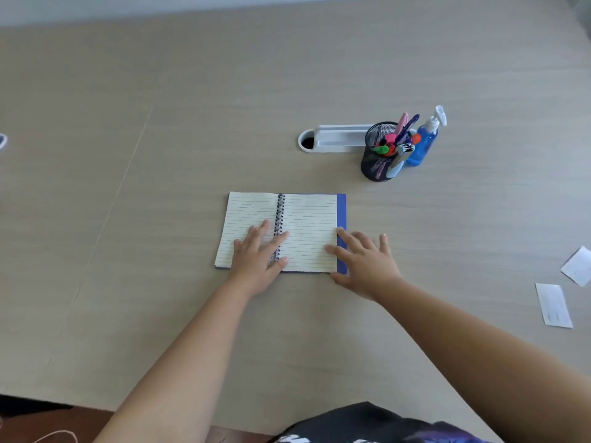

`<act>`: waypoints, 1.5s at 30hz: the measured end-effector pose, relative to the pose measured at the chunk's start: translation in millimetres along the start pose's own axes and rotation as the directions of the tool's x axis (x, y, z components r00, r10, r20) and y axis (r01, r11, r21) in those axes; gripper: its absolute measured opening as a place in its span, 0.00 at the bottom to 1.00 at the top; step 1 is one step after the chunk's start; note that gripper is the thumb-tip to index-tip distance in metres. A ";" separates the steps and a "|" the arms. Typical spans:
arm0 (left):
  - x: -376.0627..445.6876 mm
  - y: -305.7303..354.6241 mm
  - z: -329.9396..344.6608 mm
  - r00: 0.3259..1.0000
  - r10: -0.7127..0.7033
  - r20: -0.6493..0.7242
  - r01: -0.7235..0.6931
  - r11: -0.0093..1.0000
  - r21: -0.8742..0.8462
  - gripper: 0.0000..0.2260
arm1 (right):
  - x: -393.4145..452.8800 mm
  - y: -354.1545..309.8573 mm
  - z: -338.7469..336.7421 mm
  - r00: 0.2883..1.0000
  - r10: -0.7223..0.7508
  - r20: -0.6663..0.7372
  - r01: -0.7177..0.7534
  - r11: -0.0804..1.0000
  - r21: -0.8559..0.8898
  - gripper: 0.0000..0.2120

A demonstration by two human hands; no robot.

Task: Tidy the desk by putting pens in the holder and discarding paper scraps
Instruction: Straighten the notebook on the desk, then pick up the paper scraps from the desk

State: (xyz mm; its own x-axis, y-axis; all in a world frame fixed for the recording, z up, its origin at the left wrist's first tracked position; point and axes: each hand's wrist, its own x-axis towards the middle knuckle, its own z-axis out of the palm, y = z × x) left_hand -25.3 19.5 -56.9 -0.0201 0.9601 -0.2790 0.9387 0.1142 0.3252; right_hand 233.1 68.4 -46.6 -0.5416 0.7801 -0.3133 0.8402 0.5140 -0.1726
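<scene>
Pens (398, 140) fill one holder (377, 161); two scraps (553, 305) lie right; two hands (259, 254) flat, open.

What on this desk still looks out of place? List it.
Two paper scraps lie loose near the desk's right edge, not yet discarded. The spiral notebook lies open under both flat hands, left hand and right hand. No loose pens show; the mesh holder stands upright.

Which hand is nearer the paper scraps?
Right. The right hand rests at the notebook's right edge, toward the paper scraps; the left hand lies on the spiral, farther away.
</scene>
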 end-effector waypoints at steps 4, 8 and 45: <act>38.3 25.1 0.3 0.999 0.027 0.044 -0.027 1.000 0.006 0.25 | 14.7 25.1 -7.4 0.996 0.081 -0.028 -0.080 0.997 0.021 0.27; 68.9 34.8 -5.8 0.998 0.031 0.061 -0.032 0.999 0.006 0.26 | 34.8 36.7 -14.8 0.992 0.116 -0.046 -0.115 0.993 0.018 0.26; 53.6 292.7 32.6 0.773 0.627 0.099 -0.627 0.778 -0.036 0.24 | -169.4 164.8 -14.0 0.669 0.726 -0.160 -0.654 0.677 0.337 0.22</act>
State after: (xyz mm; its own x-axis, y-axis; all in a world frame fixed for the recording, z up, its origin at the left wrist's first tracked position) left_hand 259.6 96.1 -6.1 0.6071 0.7881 -0.1017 0.7310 -0.5036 0.4605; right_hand 463.0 25.9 -8.9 0.2429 0.9520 -0.1860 0.9321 -0.2822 -0.2270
